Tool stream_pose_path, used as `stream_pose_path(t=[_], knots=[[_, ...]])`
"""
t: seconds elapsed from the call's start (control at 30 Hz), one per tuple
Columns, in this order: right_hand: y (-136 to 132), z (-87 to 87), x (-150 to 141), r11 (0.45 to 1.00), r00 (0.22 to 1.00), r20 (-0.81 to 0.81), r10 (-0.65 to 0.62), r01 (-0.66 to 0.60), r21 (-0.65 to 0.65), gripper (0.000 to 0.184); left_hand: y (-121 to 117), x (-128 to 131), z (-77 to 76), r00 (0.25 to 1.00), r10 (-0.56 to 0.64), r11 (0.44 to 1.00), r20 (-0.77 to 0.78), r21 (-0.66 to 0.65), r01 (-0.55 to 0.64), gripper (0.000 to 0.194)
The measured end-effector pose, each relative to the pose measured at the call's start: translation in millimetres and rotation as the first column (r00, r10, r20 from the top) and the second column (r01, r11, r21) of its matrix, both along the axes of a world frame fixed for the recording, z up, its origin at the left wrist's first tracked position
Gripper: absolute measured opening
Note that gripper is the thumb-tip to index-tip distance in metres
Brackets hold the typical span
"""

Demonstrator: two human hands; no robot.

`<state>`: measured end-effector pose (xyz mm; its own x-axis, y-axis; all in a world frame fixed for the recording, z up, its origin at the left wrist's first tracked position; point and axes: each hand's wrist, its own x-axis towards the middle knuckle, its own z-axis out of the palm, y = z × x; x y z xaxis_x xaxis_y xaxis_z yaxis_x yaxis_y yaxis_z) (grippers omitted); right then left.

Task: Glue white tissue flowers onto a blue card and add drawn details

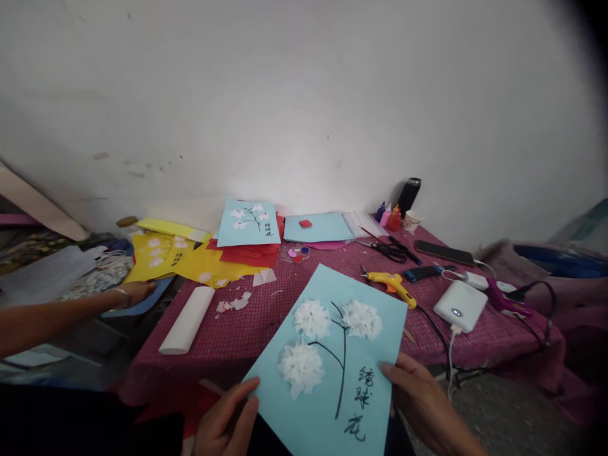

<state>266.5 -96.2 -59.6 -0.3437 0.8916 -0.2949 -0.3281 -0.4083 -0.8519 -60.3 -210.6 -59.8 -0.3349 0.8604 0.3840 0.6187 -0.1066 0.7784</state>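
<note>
I hold a light blue card (327,405) by its lower edges, low in the view. It bears three white tissue flowers, a drawn black branch and black characters. My left hand (228,418) grips its left edge, thumb on the front. My right hand (422,402) grips its right edge, thumb on the card. The card's top rests over the front of the table with a red checked cloth (247,329).
On the table: a similar blue card (248,223), yellow and red paper sheets (190,259), a white roll (187,320), a yellow glue gun (392,285), scissors (387,248), a phone (444,253), a white power bank (460,306), small bottles (387,216). Another person's arm (71,313) reaches in at left.
</note>
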Motion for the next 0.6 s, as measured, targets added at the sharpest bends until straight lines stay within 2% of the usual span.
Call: stream_pose_path(t=[0.23,0.5,0.6], knots=[[-1,-6.6,6,0.998,0.999,0.020,-0.049,0.050,-0.039,0.027,18,6,4.9,0.986,0.016,0.999,0.164,-0.032,-0.011,0.026],[8,29.0,10,0.980,0.985,0.089,-0.146,0.157,-0.126,0.035,28,17,18.7,0.931,-0.011,0.980,0.364,-0.179,0.082,0.038],[13,29.4,20,0.964,0.981,0.065,-0.185,0.194,-0.183,0.040,38,22,22.7,0.883,-0.061,0.965,0.465,-0.198,0.171,0.045]])
